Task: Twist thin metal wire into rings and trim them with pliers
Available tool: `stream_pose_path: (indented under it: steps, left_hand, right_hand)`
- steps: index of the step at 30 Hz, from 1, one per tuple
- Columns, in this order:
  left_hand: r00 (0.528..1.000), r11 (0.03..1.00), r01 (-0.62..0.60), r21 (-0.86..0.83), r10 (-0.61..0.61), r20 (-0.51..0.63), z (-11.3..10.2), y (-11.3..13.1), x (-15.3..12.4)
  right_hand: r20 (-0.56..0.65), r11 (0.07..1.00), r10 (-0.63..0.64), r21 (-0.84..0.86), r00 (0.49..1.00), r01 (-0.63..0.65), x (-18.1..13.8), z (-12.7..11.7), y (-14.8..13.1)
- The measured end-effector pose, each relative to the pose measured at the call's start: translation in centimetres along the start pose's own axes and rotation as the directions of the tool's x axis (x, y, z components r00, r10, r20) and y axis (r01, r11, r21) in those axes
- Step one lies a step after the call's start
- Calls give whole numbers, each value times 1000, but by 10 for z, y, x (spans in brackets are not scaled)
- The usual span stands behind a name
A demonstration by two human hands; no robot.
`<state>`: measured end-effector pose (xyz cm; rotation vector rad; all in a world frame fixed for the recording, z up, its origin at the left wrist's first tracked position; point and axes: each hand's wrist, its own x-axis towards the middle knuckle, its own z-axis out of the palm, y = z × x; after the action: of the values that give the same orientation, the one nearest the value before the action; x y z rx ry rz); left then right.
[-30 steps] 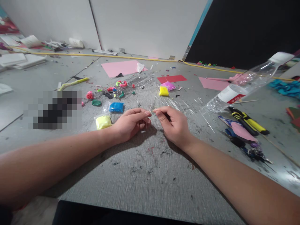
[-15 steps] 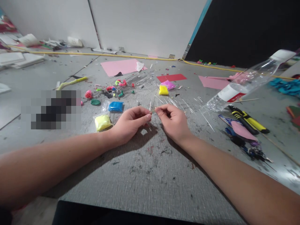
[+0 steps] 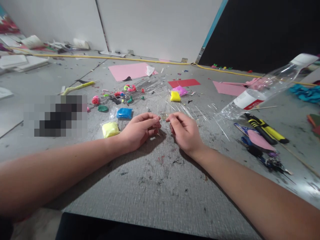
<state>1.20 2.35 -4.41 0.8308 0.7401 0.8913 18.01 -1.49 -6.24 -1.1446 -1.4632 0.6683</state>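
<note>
Mid-frame, the left hand and right hand both pinch one clear strip; the yellow clay packet lies untouched at left.

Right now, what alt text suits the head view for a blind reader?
The left hand and right hand meet on a grey table, pinching a small clear piece between them. A blue clay bag lies left of them, a clear bottle right.

Dim, even overhead light; soft shadows under forearms; wide-angle bending at edges; slight blur throughout.
</note>
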Motion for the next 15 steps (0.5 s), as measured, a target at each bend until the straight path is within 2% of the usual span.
stream_pose_path:
  steps: [7,15]
  left_hand:
    - [1000,999,23,-28,-23,2,4,2,-1]
    - [1000,1000,18,15,-18,-4,3,1,0]
  right_hand:
    - [0,992,-81,-92,997,81,1,0,-1]
    - [-20,956,-160,-251,987,150,2,-2,0]
